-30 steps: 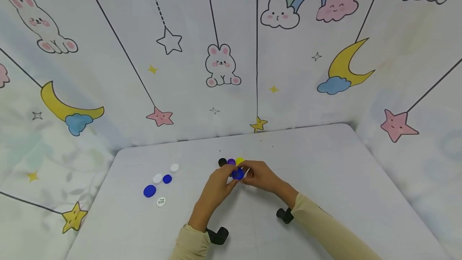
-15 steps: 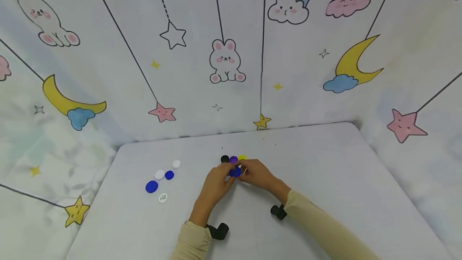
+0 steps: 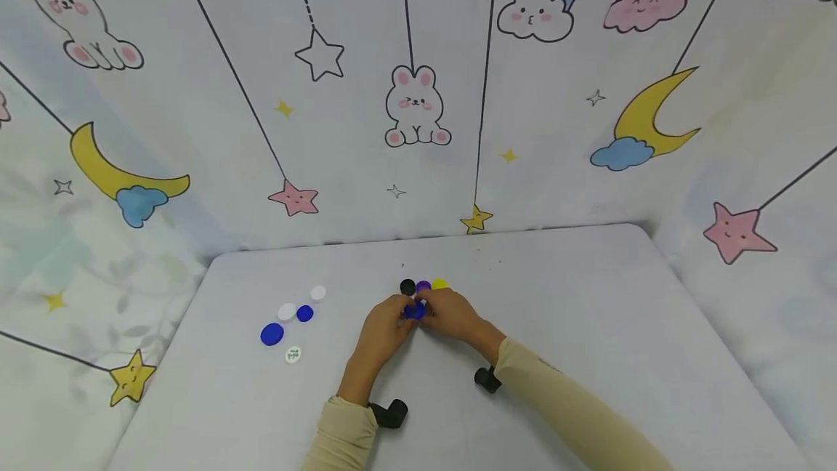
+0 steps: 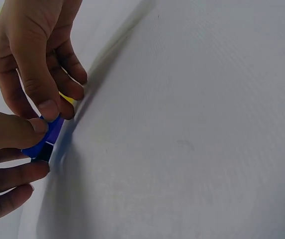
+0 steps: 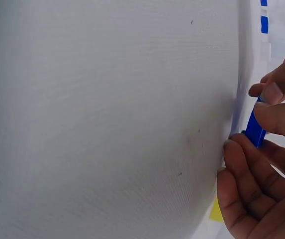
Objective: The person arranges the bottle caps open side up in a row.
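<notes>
Both hands pinch one blue bottle cap (image 3: 415, 311) between thumbs and fingertips, in the middle of the table. My left hand (image 3: 382, 331) grips its left side and my right hand (image 3: 453, 317) its right side. The left wrist view shows the blue cap (image 4: 33, 149) tilted, with both thumbs on it. From the right wrist, the same cap (image 5: 254, 130) appears edge-on. Just beyond the fingers a black cap (image 3: 407, 287), a purple cap (image 3: 423, 286) and a yellow cap (image 3: 439, 284) lie in a row; the fingers partly cover the last two.
On the table's left lie a large blue cap (image 3: 272, 334), a smaller blue cap (image 3: 304, 313), two white caps, one nearer (image 3: 287, 312), and a white disc with printed marks (image 3: 293, 354). A patterned cloth wall (image 3: 353, 166) rises behind the white table (image 3: 556, 289).
Both hands have shifted left with the blue cap, from below the purple and yellow caps toward the black one. The head view has tilted and shifted slightly.
</notes>
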{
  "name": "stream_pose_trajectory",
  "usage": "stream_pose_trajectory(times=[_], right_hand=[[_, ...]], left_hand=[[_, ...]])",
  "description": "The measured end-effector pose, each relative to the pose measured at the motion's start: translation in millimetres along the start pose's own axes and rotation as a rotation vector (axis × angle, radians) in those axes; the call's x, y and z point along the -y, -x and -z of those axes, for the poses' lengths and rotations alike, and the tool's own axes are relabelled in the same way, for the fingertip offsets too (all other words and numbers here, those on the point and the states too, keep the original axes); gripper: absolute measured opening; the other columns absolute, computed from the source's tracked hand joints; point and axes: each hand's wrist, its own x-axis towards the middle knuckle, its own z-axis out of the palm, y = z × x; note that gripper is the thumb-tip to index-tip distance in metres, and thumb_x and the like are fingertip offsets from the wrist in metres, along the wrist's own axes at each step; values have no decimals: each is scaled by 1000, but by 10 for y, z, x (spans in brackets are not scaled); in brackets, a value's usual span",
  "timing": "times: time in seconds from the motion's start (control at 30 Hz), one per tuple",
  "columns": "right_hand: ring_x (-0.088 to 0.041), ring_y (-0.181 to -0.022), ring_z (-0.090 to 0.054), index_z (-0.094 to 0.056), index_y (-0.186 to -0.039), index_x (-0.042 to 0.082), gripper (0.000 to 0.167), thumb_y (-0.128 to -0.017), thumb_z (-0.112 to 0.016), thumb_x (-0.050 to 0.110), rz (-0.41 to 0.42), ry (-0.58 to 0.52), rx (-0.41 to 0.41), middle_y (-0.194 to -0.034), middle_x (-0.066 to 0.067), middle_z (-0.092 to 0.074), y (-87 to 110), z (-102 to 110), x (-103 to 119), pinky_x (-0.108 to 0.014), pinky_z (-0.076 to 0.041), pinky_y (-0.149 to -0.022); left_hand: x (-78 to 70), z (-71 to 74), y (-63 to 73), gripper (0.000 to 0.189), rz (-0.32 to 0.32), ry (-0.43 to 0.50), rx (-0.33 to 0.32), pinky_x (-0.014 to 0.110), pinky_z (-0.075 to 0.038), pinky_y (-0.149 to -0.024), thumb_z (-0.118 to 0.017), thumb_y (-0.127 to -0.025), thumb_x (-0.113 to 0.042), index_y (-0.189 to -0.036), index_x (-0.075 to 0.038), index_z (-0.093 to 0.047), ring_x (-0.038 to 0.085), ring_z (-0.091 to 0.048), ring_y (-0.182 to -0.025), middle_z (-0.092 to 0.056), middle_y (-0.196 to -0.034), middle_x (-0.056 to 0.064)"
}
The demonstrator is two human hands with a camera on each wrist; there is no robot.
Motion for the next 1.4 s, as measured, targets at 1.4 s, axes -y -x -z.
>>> stream_pose_trajectory(times=[1.4], right_hand=[[-18, -75, -63, -62, -104, 8, 22, -87, -71, 17, 0, 313, -46, -84, -4, -66, -81, -156, 45, -35, -53, -61]], left_hand=[[239, -177, -92, 22, 21, 152, -38, 35, -53, -73, -79, -78, -1, -95, -4, -66, 20, -62, -81, -65, -101, 11]])
